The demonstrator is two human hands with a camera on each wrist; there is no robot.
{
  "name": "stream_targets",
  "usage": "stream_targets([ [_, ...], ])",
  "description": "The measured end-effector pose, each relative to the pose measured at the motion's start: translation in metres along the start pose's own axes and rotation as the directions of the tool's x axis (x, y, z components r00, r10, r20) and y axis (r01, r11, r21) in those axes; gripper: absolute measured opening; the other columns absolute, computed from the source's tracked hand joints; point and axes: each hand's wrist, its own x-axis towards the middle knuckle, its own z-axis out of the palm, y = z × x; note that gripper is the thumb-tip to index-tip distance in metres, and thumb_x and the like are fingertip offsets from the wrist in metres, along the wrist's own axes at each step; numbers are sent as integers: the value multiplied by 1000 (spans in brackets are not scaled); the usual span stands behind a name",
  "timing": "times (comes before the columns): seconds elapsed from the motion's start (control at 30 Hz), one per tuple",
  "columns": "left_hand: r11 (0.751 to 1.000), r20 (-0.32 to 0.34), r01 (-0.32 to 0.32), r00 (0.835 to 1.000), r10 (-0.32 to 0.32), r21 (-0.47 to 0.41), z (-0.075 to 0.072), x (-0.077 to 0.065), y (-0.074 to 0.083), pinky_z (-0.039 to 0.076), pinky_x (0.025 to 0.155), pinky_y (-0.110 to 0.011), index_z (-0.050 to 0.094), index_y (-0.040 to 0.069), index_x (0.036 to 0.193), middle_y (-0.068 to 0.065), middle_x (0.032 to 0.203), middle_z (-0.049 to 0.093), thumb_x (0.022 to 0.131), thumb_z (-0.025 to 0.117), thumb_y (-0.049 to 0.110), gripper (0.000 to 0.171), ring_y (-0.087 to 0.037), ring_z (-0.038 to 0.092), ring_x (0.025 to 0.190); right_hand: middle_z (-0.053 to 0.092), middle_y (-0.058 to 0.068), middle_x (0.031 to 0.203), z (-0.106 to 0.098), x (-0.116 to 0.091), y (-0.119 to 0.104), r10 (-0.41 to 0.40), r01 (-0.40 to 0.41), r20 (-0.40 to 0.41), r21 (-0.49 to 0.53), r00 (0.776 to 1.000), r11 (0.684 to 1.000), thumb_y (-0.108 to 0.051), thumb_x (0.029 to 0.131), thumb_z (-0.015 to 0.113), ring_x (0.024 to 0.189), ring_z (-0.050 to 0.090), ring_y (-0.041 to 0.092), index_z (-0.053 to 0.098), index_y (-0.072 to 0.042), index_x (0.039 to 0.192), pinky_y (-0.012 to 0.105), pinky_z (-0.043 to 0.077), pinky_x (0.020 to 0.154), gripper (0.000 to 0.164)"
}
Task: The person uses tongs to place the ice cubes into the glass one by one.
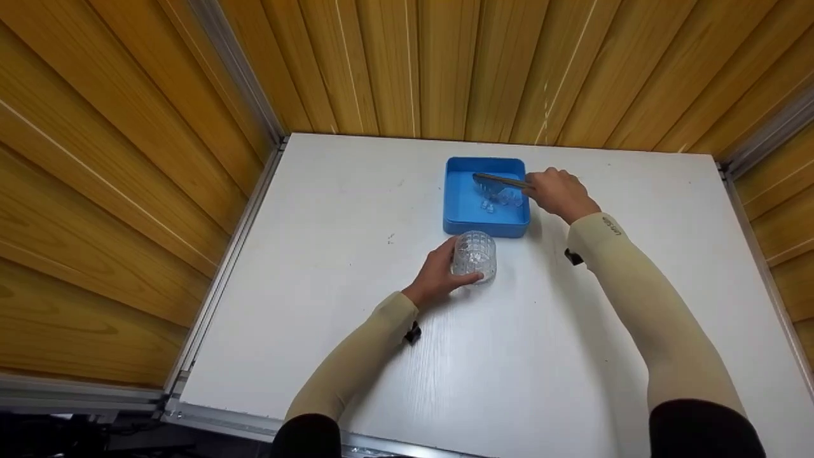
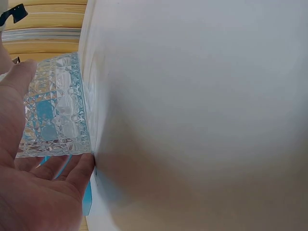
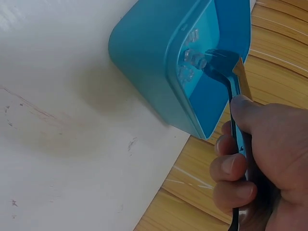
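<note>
My left hand [image 1: 436,275] holds a clear cut-patterned glass [image 1: 475,256] upright on the white table. In the left wrist view, the thumb lies along one side of the glass [image 2: 57,106] and the fingers curl along the other. Beyond it stands a square blue box [image 1: 484,229] with several clear ice-like cubes [image 1: 488,207] inside. Metal tongs [image 1: 502,181] are gripped in my right hand [image 1: 562,194], at the box's right wall. In the right wrist view, the fork-like tip of the tongs [image 3: 219,72] reaches into the box, close by the clear cubes [image 3: 195,58].
The white table [image 1: 331,254] reaches back to a wood-look panel wall [image 1: 445,70]. A similar wall [image 1: 114,191] rises at the left, with a metal frame rail [image 1: 232,254] along the table's edge.
</note>
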Motion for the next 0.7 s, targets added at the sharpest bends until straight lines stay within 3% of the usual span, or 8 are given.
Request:
stream_targets([
  [0.27,1000,-5,9,1000,-9,-5,0,2,0,41,112,-28,38,15,157,1,149,53,82,86,46,94,-11,52,133,68,18,104,-4,-7,3,-38,38,-3,31,999,999,-24,107,58,88,61,33,61,-1,136,47,57,78,38],
  [0.7,998,-4,55,999,-55,-13,1,3,1,41,114,-33,37,18,157,3,151,52,81,85,52,97,-12,51,134,66,13,94,-6,-21,6,-62,64,-50,41,997,997,-25,107,58,85,58,30,63,-4,131,40,52,71,32],
])
